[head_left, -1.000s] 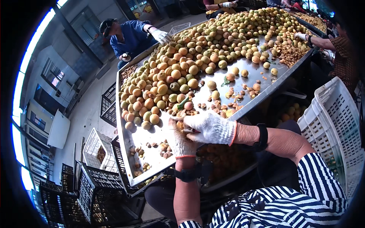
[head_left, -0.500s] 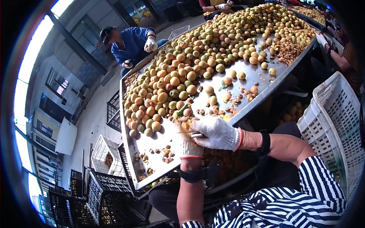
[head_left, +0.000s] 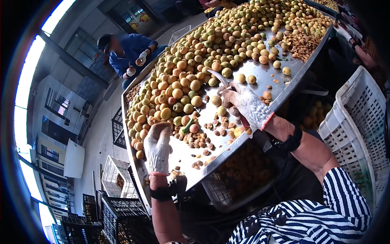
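On the left part of the metal sorting table, my left hand (head_left: 157, 148) in a white knit glove reaches to the edge of the heap of apricots (head_left: 174, 91). Its thumb is apart from the fingers, and no fruit shows in it. My gloved right hand (head_left: 245, 103) is closed round a small knife (head_left: 219, 77), whose curved blade points up and to the left over the table. Between the hands lie several brown apricot pits (head_left: 199, 140) and scraps. A green leaf (head_left: 188, 126) rests among the nearest fruit.
The metal table (head_left: 280, 91) has a raised rim. Cut apricot pieces (head_left: 302, 44) are heaped at the far right. A white crate (head_left: 353, 126) stands to my right, black crates (head_left: 122, 215) at lower left. Across the table sits a co-worker in blue (head_left: 132, 51).
My hands were together with the knife at a fruit; now they are apart. The left has moved left to the heap, the right up and right with the knife. The view has shifted slightly.
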### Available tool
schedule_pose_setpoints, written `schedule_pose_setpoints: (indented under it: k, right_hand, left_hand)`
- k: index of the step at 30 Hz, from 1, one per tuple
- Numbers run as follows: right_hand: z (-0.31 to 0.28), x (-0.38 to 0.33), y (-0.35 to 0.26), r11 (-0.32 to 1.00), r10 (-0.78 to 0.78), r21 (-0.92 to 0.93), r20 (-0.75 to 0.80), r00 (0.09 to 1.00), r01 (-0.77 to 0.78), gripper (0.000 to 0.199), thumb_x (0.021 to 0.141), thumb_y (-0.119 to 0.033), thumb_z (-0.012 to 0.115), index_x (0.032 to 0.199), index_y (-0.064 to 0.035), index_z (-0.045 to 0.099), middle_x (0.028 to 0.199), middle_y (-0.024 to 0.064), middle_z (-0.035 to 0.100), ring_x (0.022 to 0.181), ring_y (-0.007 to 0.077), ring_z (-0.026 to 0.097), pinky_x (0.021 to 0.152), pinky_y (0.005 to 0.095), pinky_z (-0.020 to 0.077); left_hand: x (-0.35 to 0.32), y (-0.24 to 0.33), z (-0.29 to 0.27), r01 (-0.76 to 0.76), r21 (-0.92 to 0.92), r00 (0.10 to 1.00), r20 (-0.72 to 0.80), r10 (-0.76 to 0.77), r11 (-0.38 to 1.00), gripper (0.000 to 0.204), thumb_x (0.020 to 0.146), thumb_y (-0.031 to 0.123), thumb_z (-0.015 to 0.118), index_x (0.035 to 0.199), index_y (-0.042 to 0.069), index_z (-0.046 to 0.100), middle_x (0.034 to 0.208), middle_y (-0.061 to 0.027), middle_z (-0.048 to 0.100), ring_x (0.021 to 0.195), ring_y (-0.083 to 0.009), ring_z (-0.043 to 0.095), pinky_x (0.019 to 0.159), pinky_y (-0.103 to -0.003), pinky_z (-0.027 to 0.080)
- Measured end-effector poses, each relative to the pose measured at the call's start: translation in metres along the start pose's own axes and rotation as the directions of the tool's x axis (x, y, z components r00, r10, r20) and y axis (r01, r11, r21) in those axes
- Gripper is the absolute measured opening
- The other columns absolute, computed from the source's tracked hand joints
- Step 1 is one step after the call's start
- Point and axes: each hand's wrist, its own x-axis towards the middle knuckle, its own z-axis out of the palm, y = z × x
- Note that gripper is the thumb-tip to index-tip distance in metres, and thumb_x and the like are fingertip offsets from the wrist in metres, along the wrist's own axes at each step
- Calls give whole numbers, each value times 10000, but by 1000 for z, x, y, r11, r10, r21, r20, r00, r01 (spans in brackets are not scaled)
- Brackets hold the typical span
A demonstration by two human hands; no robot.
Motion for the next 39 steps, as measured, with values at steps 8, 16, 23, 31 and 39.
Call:
schedule_pose_setpoints:
  k: [8, 16, 23, 31, 39]
  right_hand:
    - [3, -17, 8, 995, -4, -96, 120, 993, 15, 284, 966, -320, 415, 1052, -76, 534, 621, -37, 499, 440, 24, 424, 370, 171, 339]
    - [-5, -15, 48, 443, -605, -630, 314, 731, 638, 258, 946, -185, 449, 1070, 21, 544, 927, 106, 578, 857, 192, 558, 726, 294, 455]
    - [30, -41, 14, 750, -327, -538, 204, 923, 385, 251, 926, -81, 427, 1094, 80, 522, 900, 138, 614, 785, 226, 602, 703, 328, 488]
    - [86, -73, 21, 639, -468, -516, 328, 820, 571, 299, 869, -163, 546, 1093, 35, 520, 794, 255, 583, 740, 380, 593, 614, 430, 476]
    - [102, -90, 22, 499, -403, -657, 402, 822, 566, 296, 880, -257, 538, 1068, -28, 533, 792, 252, 549, 712, 402, 572, 569, 465, 460]
  left_hand:
    - [151, -98, -24, -35, 914, 998, 13, 58, 403, 394, 767, 233, 517, 1132, 85, 527, 1009, -212, 606, 940, -357, 591, 812, -438, 468]
    - [141, -96, 7, -64, 796, 998, 68, 16, 602, 569, 593, 347, 637, 1039, 4, 554, 953, -203, 616, 872, -359, 584, 800, -402, 439]
    - [54, -44, 14, 63, -646, 973, 208, 96, 760, 398, 798, -31, 525, 1176, 11, 406, 993, -110, 533, 860, -178, 580, 787, -269, 522]
    - [-58, -17, 27, -176, -504, 974, 33, 222, 845, 559, 727, -93, 598, 1224, 39, 379, 1081, -130, 570, 939, -186, 593, 771, -255, 501]
    - [-79, -27, 25, -25, -630, 998, 28, 54, 776, 516, 742, -52, 587, 1199, 83, 389, 989, -71, 547, 828, -143, 583, 671, -231, 510]
